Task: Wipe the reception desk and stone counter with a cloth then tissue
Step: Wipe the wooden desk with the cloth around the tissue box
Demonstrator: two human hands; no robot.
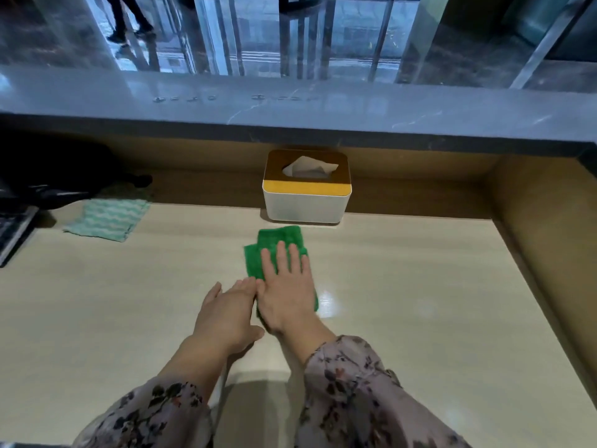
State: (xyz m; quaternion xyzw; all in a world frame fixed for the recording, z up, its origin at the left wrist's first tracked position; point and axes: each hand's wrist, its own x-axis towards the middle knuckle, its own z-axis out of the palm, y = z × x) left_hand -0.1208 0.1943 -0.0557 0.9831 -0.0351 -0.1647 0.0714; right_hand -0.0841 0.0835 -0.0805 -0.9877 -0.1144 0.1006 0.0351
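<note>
A folded green cloth [274, 244] lies on the pale reception desk [403, 286], just in front of the tissue box [307, 202]. My right hand [286, 286] presses flat on the cloth with straight fingers. My left hand [226, 315] rests flat on the desk beside it, fingertips touching the right hand's edge near the cloth. The white tissue box has a yellow band and a brown lid, and a tissue [308, 166] sticks out of its slot. The grey stone counter [323, 105] runs across above the desk.
A second cloth [108, 218], pale green and white striped, lies at the desk's back left. Dark objects [48, 179] and a keyboard edge [13, 234] sit at the far left. A brown side wall [549, 237] bounds the desk on the right.
</note>
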